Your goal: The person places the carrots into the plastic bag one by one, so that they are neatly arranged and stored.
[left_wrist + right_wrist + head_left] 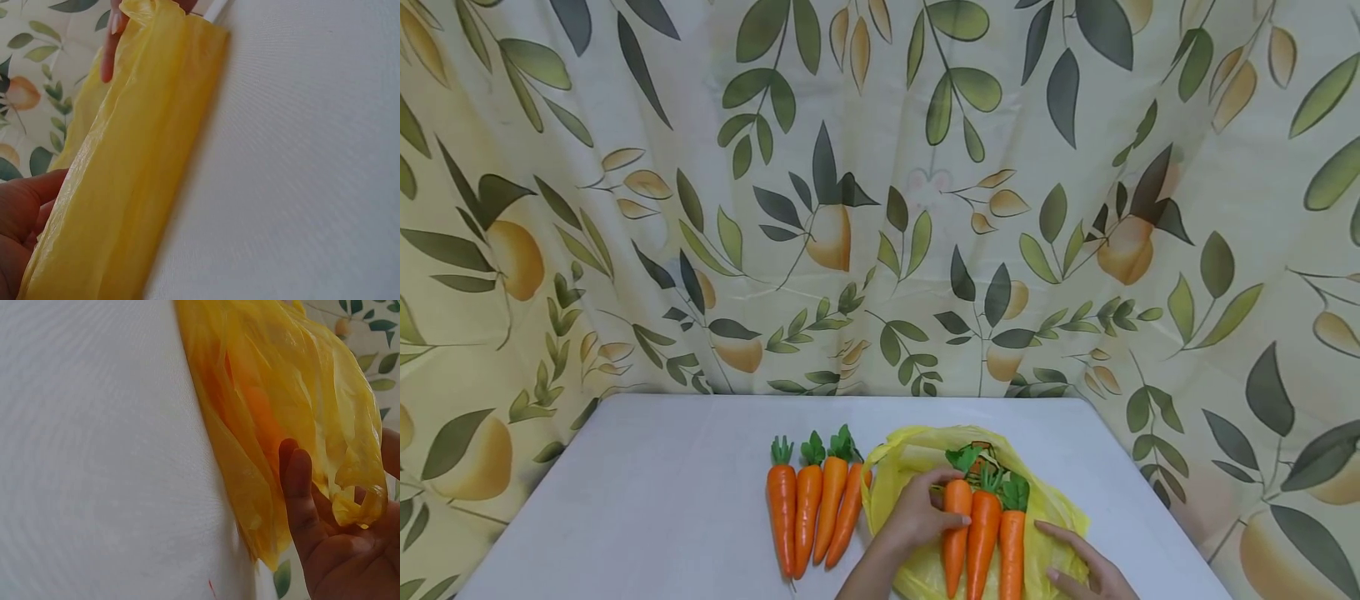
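In the head view, several orange carrots with green tops lie on an opened yellow plastic bag [917, 446]. My left hand [917, 512] pinches the leftmost of these, a carrot [957, 500], with the thumb across its front and the fingers near its top. Beside it lie a middle carrot [983, 529] and a right carrot [1012, 546]. My right hand [1093, 571] is at the bag's right side, its fingers extended against the plastic. The right wrist view shows these fingers [303, 500] fairly straight along the bag's outside. The bag partly hides my left hand [25, 219] in the left wrist view.
Left of the bag, several more carrots [808, 508] lie side by side on the white table [647, 500], the rightmost partly behind the bag. A curtain [865, 317] printed with leaves and fruit hangs behind the table and along its sides.
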Available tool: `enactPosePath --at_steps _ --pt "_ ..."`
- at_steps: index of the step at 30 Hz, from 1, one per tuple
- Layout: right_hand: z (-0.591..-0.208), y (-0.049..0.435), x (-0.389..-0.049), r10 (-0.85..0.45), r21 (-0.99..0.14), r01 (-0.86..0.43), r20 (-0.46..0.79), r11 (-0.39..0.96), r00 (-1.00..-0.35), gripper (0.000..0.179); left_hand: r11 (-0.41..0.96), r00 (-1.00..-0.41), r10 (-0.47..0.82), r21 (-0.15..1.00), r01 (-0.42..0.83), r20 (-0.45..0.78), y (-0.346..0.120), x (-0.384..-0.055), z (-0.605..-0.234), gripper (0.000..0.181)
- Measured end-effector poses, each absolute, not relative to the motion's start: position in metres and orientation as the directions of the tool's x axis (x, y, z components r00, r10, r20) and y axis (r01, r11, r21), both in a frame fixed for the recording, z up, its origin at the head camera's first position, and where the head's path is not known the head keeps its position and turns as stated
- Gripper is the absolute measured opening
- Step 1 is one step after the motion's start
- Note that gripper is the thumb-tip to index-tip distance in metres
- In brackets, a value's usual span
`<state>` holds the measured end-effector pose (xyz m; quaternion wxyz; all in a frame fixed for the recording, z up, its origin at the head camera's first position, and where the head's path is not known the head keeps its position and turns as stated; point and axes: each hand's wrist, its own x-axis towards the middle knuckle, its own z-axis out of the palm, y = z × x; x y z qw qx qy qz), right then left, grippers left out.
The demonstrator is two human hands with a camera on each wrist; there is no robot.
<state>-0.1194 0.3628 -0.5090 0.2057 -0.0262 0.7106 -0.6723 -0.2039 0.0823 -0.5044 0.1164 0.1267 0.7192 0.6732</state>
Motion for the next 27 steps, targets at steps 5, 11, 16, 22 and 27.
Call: enactPosePath --at_steps 5,11,16,22,27 --pt "-0.5086 0.3614 -0.1187 -0.307 -0.968 0.236 -0.252 0.091 -0.918 0.042 0.087 -0.939 0.344 0.995 0.042 0.010 0.0817 -0.2033 -0.5066 0.058" --pt "-0.5073 0.3608 -0.1175 -0.315 -0.967 0.246 -0.254 0.065 -0.915 0.041 0.103 -0.929 0.370 0.993 0.056 0.014 0.0798 -0.2036 -0.5076 0.060" --pt "-0.5059 0.3608 -0.1180 -0.325 -0.968 0.246 -0.251 0.057 -0.912 0.040 0.102 -0.930 0.366 0.993 0.063 0.021 0.0778 -0.2035 -0.5071 0.058" --pt "-0.5066 0.3613 -0.1186 -0.329 -0.968 0.245 -0.250 0.058 -0.911 0.040 0.118 -0.938 0.347 0.990 0.071 0.026 0.0755 -0.2041 -0.5099 0.054" --pt "-0.5087 0.3618 -0.1182 -0.317 -0.967 0.249 -0.255 0.061 -0.913 0.039 0.126 -0.934 0.356 0.988 0.087 0.037 0.0750 -0.2047 -0.5112 0.053"
